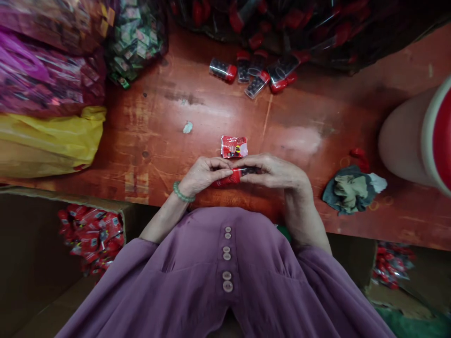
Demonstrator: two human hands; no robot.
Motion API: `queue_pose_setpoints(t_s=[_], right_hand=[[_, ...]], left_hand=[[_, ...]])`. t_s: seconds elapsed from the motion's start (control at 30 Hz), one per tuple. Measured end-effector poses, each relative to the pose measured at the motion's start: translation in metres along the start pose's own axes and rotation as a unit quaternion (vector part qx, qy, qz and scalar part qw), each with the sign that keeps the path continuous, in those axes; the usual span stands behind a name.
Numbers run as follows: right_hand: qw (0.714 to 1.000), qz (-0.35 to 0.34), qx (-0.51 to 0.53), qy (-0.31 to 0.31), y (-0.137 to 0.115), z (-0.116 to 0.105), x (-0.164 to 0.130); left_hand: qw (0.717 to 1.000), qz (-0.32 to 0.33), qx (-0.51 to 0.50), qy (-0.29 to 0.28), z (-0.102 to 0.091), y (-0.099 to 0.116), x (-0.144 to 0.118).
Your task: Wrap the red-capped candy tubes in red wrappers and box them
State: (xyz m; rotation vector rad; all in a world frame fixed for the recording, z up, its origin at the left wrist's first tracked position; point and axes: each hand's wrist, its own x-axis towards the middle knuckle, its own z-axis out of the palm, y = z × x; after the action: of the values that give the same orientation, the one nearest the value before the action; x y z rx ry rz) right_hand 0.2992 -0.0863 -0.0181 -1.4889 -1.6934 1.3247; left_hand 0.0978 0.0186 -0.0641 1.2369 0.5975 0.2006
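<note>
Purple shirt fabric (225, 281) with a row of buttons fills the bottom of the view, nearest the lens. Just beyond it, both hands meet over the near edge of the red-brown desk (317, 122). Left hand (202, 174), with a green bead bracelet (182, 193) at the wrist, and right hand (273, 171) share one small clear tube (237, 176) with a red cap; the fingers of each hand are closed around an end of it, left on the red cap end, right on the clear end (its contents look dark, but I cannot tell what they are). Touching distance beyond the hands lies a red sachet (234, 146), flat on the desk.

Further back, several more red-capped tubes (253, 75) lie loose on their sides, filled with dark pieces, just in front of a dark bag (317, 28) heaped with the same kind of tube. At far left sit bulging plastic bags: a yellow one (49, 141), a pink one (42, 80), and a clear bag of green packets (136, 42).

Below the desk on the left, a cardboard box (31, 263) holds a pile of red sachets like the one on the desk; another box (391, 267) at the lower right holds more red packets. A crumpled cloth (352, 190) lies on the desk to the right, near a large pale container with a red band (419, 136).
</note>
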Motion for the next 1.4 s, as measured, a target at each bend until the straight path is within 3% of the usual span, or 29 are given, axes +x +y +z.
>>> queue_pose_setpoints(t_s=[0.27, 0.43, 0.77, 0.97, 1.13, 1.27, 1.4], right_hand=[[1.000, 0.008, 0.021, 0.000, -0.006, 0.007, 0.000], [0.999, 0.012, -0.031, 0.012, -0.010, 0.015, -0.001], [0.999, 0.040, -0.023, 0.007, -0.010, 0.021, -0.004], [0.998, 0.040, -0.017, 0.048, -0.005, 0.023, -0.001], [0.990, 0.018, 0.101, 0.098, 0.004, 0.026, -0.007], [0.976, 0.056, 0.175, 0.114, 0.007, 0.032, -0.016], [0.983, 0.030, 0.074, 0.168, 0.001, 0.036, -0.019]], left_hand=[[0.995, -0.083, 0.008, -0.059, 0.000, 0.005, -0.005], [0.996, -0.062, 0.030, -0.057, 0.001, 0.007, -0.007], [0.991, -0.048, 0.101, -0.072, 0.003, 0.012, -0.012], [0.987, -0.012, 0.139, -0.085, 0.005, 0.021, 0.002], [0.984, 0.008, 0.156, -0.090, -0.008, 0.030, 0.006], [0.983, 0.016, 0.159, -0.090, -0.017, 0.030, 0.005], [0.964, 0.083, 0.233, -0.098, -0.015, 0.028, 0.005]])
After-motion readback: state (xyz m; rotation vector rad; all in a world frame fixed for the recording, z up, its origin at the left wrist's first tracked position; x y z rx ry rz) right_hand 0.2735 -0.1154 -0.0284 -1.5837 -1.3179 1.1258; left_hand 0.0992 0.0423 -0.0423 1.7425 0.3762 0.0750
